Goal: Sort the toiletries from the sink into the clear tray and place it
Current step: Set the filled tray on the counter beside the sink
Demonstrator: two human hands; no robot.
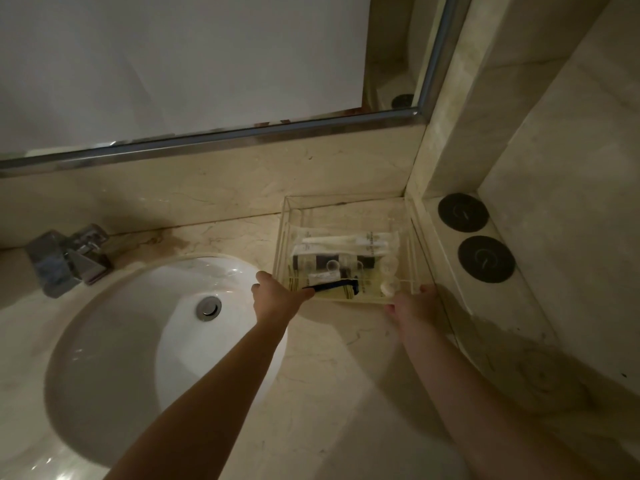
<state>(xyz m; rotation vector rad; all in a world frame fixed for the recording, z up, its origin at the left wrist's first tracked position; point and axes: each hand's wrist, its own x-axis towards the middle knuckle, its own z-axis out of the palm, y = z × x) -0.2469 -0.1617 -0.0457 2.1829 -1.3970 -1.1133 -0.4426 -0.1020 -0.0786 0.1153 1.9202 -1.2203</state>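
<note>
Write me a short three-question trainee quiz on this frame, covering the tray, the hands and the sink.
1. True or false: the sink basin holds toiletries.
2. Where do the hands meet the clear tray? A) both at its far edge; B) left hand at the near left corner, right hand at the near right corner; C) only one hand touches it.
3. Fill in: the blue-handled razor lies along the tray's ____ edge.

Key:
1. False; only the drain shows in it.
2. B.
3. Near, the side closest to the person.
</note>
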